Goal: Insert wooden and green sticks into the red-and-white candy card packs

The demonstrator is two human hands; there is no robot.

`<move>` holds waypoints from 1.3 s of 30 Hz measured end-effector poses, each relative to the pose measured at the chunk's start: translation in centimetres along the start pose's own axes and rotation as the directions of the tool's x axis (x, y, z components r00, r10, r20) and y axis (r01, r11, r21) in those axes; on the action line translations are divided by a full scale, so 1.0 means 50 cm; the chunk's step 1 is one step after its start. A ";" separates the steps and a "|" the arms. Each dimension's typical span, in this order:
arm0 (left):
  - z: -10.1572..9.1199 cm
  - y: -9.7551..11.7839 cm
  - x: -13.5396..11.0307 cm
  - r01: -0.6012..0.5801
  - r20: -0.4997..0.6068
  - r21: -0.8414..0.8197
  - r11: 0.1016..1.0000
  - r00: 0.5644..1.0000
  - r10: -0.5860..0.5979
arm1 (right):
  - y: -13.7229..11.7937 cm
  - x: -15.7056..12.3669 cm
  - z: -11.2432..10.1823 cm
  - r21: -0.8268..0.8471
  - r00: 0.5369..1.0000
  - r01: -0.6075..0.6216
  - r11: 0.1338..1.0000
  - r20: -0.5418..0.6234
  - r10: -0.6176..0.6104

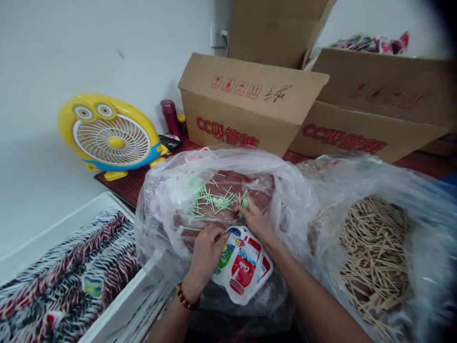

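Note:
My left hand [206,252], with a beaded bracelet at the wrist, pinches the top edge of a printed candy pouch [245,267] marked "Cola". The pouch hangs in front of a clear plastic bag [157,190]. Inside that bag lie thin light-green candy sticks [205,196], loosely scattered over a reddish-brown surface. My right hand [254,216] reaches over the bag's near side, its fingers closed around a small bunch of the green sticks. Whether the pouch's mouth is open is hidden behind my left fingers.
A white foam box [117,305] full of packed pouches stands at the left. Brown sticks [376,247] fill another plastic bag at the right. Behind are a yellow fan [116,143], a dark red bottle [170,118] and cardboard boxes [243,114].

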State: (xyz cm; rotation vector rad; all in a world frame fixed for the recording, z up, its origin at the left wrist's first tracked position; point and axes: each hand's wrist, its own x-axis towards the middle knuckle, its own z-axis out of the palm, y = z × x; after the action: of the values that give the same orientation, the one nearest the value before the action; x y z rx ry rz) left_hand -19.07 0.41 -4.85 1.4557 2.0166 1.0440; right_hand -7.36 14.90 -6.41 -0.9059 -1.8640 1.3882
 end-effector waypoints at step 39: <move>-0.084 0.035 0.011 0.230 0.099 -0.444 0.866 0.973 -0.208 | -0.072 -0.178 -0.078 -0.056 0.994 -0.030 0.998 -0.110 0.023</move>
State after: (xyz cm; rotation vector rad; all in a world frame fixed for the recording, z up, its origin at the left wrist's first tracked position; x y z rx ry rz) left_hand -21.21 -0.15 -0.84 0.9726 1.7007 1.2592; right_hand 0.24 8.88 -2.79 -1.0187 -1.8236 1.2795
